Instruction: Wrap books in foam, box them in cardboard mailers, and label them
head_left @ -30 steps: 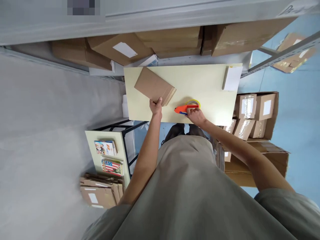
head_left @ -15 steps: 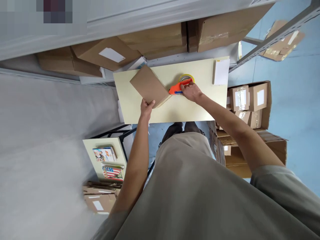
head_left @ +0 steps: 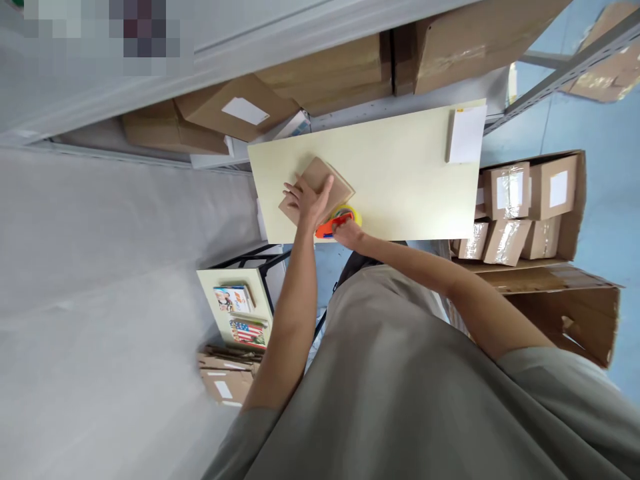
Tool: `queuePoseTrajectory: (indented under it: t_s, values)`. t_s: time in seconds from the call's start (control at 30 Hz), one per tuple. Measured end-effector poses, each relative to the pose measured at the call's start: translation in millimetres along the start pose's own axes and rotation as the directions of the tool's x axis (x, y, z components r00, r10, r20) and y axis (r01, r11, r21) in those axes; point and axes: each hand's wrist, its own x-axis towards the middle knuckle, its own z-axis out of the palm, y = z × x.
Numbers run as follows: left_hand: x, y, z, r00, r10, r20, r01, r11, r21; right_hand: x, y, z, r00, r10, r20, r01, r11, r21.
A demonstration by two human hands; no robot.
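A flat brown cardboard box (head_left: 336, 179) lies on the pale yellow tabletop (head_left: 405, 180), left of its middle. On top of it rests my left hand (head_left: 309, 199), fingers spread and palm down. My right hand (head_left: 349, 233) is closed around an orange tape dispenser (head_left: 326, 230) with a yellow-edged roll of tape. The dispenser is at the box's near edge, close to the front of the table. Whether tape is stuck to the box there is too small to tell.
A white pad (head_left: 467, 135) lies at the table's far right. Behind stands a grey shelf (head_left: 225, 40) with large cartons (head_left: 330, 73). To the right, an open carton (head_left: 575, 220) holds several small taped boxes. Books (head_left: 249, 332) lie on a small table at the lower left.
The box has turned and been set down flatter. My left hand has gone from gripping its edge to lying on top. My right hand brought the dispenser nearer, to the box's near edge.
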Motion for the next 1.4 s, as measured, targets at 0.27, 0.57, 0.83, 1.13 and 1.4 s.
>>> queuePoseTrajectory:
  t_s: [0.27,0.57,0.83,1.13,1.4]
  values:
    - [-14.1,28.7,28.4,0.992,-0.106,-0.07,0.111,0.991,0.073,-31.9,3.2,21.7,0.992,0.122,0.014,-0.121,0.992,-0.02]
    - [-9.9,6.8,36.9,0.995,0.075,-0.07,-0.083,0.99,-0.115,-132.9,132.2,20.7,0.931,0.365,-0.025,-0.366,0.928,-0.075]
    - [-18.6,-2.2,27.4,0.98,0.199,0.004,-0.199,0.98,-0.005,-81.0,120.4,-11.1,0.958,0.282,-0.051,-0.286,0.953,-0.104]
    - [-44.3,-18.5,26.4,0.914,0.399,0.078,-0.395,0.917,-0.057,-37.9,61.9,1.9,0.997,0.068,0.033,-0.061,0.982,-0.177]
    - [-68.8,-26.1,26.6,0.916,0.397,0.062,-0.388,0.914,-0.121,-70.9,78.1,15.1,0.997,0.031,0.076,-0.018,0.985,-0.17]
